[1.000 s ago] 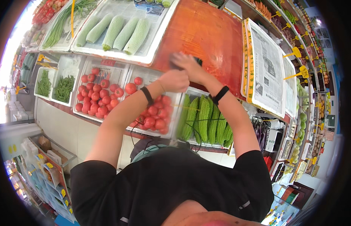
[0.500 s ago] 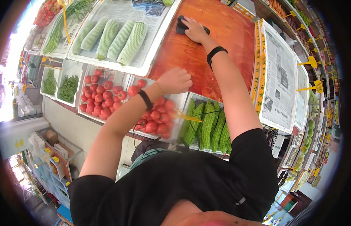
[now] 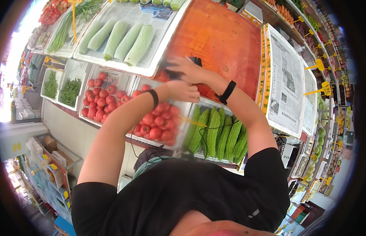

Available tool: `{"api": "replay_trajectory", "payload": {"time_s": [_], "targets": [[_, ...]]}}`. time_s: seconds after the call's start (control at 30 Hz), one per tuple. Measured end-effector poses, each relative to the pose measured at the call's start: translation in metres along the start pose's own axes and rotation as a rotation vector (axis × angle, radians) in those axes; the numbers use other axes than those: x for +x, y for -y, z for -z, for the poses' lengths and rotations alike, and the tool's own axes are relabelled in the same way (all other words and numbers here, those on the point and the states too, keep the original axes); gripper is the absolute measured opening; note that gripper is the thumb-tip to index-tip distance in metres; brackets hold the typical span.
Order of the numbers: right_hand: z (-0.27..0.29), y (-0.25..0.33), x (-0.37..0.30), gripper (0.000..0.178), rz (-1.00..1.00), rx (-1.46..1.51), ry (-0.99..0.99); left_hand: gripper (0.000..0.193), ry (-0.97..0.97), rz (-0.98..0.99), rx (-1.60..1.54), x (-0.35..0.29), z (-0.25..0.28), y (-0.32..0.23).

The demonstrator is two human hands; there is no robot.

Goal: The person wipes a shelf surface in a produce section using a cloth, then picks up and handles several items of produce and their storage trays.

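Note:
My right hand (image 3: 187,70) presses a black cloth (image 3: 174,74) flat onto the near left part of a wet-looking reddish-orange board (image 3: 226,35); its fingers lie over the cloth. Just in front of it, close to or touching its underside, my left hand (image 3: 183,91) has its fingers curled at the board's near edge. Whatever may be inside those fingers is hidden. Below my left forearm sits a tray of tomatoes (image 3: 155,133), and right of it lie several green bitter melons (image 3: 217,131) in a white tray.
Pale gourds in foam netting (image 3: 116,39) lie on a newspaper-lined white tray at the left. A newspaper-covered tray (image 3: 287,78) borders the board on the right. A yellow price-tag holder (image 3: 193,121) sticks up between tomatoes and bitter melons. Vegetable shelves (image 3: 320,133) line the far right.
My right hand has swept the black cloth from the board's far part toward me, down to its near left corner. The left hand has stayed almost in place, fingers still curled.

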State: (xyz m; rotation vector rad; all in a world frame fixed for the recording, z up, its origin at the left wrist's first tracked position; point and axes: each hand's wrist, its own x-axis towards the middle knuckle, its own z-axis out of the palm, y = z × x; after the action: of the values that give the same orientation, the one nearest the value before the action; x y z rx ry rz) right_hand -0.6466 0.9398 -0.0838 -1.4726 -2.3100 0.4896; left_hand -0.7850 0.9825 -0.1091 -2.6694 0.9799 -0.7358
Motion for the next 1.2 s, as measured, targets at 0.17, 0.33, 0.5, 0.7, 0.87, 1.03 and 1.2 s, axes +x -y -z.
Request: {"api": "replay_trajectory", "payload": {"time_s": [0.17, 0.33, 0.5, 0.7, 0.87, 1.03, 1.2], "targets": [[0.006, -0.018, 0.003, 0.065, 0.027, -0.092, -0.031, 0.025, -0.011, 0.000, -0.162, 0.003, 0.009, 0.003], [0.044, -0.094, 0.029, 0.062, -0.121, -0.172, -0.040, 0.029, 0.008, 0.184, -0.224, 0.008, 0.020, 0.004], [0.080, -0.209, 0.057, 0.059, -0.239, -0.192, -0.151, 0.031, 0.087, 0.228, -0.292, 0.011, 0.017, 0.008], [0.124, -0.312, 0.095, 0.054, -0.492, -0.372, -0.216, 0.032, 0.200, 0.309, -0.382, 0.010, 0.023, 0.011], [0.145, -0.354, 0.135, 0.053, -0.627, -0.361, -0.139, 0.032, 0.262, 0.357, -0.410, 0.006, 0.021, 0.005], [0.157, -0.435, 0.119, 0.058, -0.668, -0.395, -0.236, 0.029, 0.160, 0.298, -0.417, 0.017, 0.016, 0.008], [0.139, -0.354, 0.123, 0.057, -0.664, -0.471, -0.154, 0.026, 0.275, 0.314, -0.456, 0.011, 0.016, 0.005]]}}
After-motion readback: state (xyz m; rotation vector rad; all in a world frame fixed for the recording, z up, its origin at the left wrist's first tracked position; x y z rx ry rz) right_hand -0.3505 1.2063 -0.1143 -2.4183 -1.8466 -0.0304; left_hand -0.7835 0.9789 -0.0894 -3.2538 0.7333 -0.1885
